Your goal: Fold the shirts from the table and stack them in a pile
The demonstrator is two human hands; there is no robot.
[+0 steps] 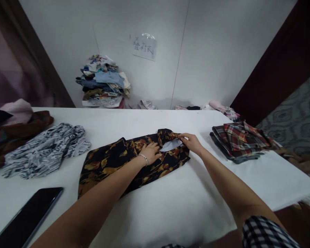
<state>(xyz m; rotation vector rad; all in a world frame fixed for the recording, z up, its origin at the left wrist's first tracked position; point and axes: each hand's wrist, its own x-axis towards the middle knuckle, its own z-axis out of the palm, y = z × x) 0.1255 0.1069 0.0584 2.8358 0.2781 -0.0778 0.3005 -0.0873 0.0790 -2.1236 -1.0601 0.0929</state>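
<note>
A black shirt point(105, 162) with a gold and brown floral print lies folded lengthwise on the white table, its collar end toward the right. My left hand point(150, 153) rests flat on the shirt's middle with the fingers spread, a bracelet at the wrist. With thumb and fingers pinched, my right hand point(190, 142) grips the edge of the collar. Inside the collar opening a pale patch point(170, 145) shows. The lower left part of the shirt is partly hidden behind my left forearm.
On the white table point(155, 220) lie a phone point(28, 217), a crumpled black-and-white printed garment point(49, 150) and brown and pink clothes point(23, 120) at left. Folded plaid shirts point(244, 139) lie at right. Behind stands a clothes pile point(103, 81) below a wall sign point(144, 47).
</note>
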